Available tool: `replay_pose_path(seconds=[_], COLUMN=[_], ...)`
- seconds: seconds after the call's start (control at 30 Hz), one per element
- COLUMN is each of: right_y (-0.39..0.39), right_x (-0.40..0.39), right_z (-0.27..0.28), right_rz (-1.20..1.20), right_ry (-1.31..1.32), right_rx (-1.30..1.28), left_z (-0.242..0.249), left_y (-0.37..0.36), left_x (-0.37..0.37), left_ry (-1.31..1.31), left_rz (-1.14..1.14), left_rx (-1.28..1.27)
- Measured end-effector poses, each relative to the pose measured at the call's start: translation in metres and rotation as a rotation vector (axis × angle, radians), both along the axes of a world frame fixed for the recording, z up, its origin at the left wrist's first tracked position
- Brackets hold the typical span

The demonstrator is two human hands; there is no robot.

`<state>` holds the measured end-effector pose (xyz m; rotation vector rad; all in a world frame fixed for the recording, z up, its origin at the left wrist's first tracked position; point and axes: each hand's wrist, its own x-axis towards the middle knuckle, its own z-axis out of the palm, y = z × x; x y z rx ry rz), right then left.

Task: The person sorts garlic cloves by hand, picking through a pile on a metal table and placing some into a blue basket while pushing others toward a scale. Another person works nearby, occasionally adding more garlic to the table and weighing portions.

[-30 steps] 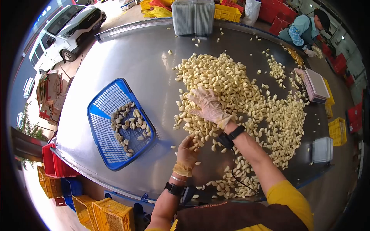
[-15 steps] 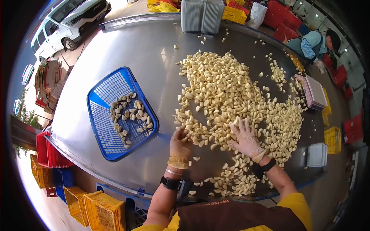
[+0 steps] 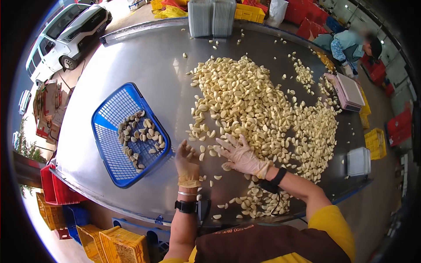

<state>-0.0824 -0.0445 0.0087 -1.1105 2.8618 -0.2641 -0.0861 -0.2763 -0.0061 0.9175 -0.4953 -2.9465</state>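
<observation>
Peeled garlic cloves (image 3: 245,96) lie in a wide pile on the metal table (image 3: 162,57). My gloved right hand (image 3: 241,155) rests on the pile's near left edge, fingers spread and pointing left. Just left of it my gloved left hand (image 3: 187,164) is palm up with curled fingers; whether something small is inside cannot be made out. A blue basket (image 3: 101,125) left of my hands holds discoloured cloves (image 3: 142,133) toward its right side.
Stacked clear trays (image 3: 211,18) stand at the far edge. A pink scale (image 3: 348,92) and a clear container (image 3: 358,161) are at the right. Another person (image 3: 346,48) bends beyond the far right corner. Yellow crates (image 3: 125,245) stand below the near left edge.
My right hand has swept left across the near edge of the pile. My left hand has moved off the cloves toward the basket and turned upward. The view has shifted slightly.
</observation>
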Motion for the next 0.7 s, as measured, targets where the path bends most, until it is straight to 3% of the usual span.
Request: replay_pose_path(seconds=[0.13,0.27,0.3,0.33,0.43,0.47,0.53,0.67,0.7], right_y=[0.078,0.145,0.14,0.136,0.116,0.109,0.102,0.107,0.101], right_x=[0.064,0.072,0.066,0.059,0.026,0.01,-0.018,-0.038,-0.029], right_z=[0.025,0.044,0.053,0.048,0.028,0.026,0.014,-0.014,-0.008], right_rz=[0.105,-0.152,-0.269,-0.279,-0.308,-0.316,-0.55,-0.504,-0.446], right_ry=[-0.128,-0.365,-0.262,-0.26,0.206,0.209,0.22,0.158,0.292], right_rx=[0.204,0.106,-0.09,-0.092,-0.197,-0.206,-0.028,-0.016,-0.172], left_z=[-0.006,-0.001,-0.004,-0.006,-0.01,-0.01,-0.005,0.02,0.021], left_y=[0.017,0.035,0.037,0.04,0.042,0.042,0.043,0.057,0.062], left_x=[0.002,0.01,0.012,0.012,0.014,0.014,0.014,0.021,0.022], left_ry=[0.06,-0.014,0.006,0.028,0.015,0.016,0.05,0.098,0.14], left_rz=[-0.181,-0.372,-0.413,-0.452,-0.477,-0.485,-0.503,-0.651,-0.819], left_rx=[0.119,0.034,0.081,0.127,0.084,0.074,-0.002,-0.238,-0.348])
